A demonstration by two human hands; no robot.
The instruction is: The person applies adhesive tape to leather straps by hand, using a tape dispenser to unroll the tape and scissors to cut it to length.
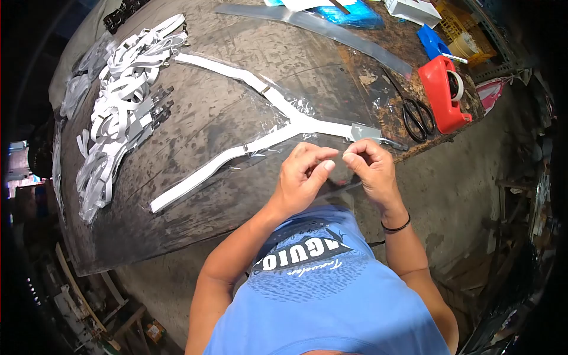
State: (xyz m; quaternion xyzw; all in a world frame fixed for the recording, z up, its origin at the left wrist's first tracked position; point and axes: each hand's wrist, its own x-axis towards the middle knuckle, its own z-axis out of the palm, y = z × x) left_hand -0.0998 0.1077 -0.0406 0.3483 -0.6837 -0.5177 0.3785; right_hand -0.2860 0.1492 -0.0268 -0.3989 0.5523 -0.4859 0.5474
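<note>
White Y-shaped suspenders lie spread on the dark table, with clear plastic around the straps. Metal adjusters show on two straps, and a grey piece is at the right end. Just in front of them, over the table's near edge, are my two hands. My left hand has its fingers curled, thumb and index drawn near each other. My right hand is closed in a pinch, its fingertips close to the left ones. Whatever sits in the fingers is too small or clear to make out.
Bundled white straps are heaped at the left. Black scissors lie near a red tape dispenser at the right. A long clear plastic strip, a blue plastic packet and a blue holder are farther back.
</note>
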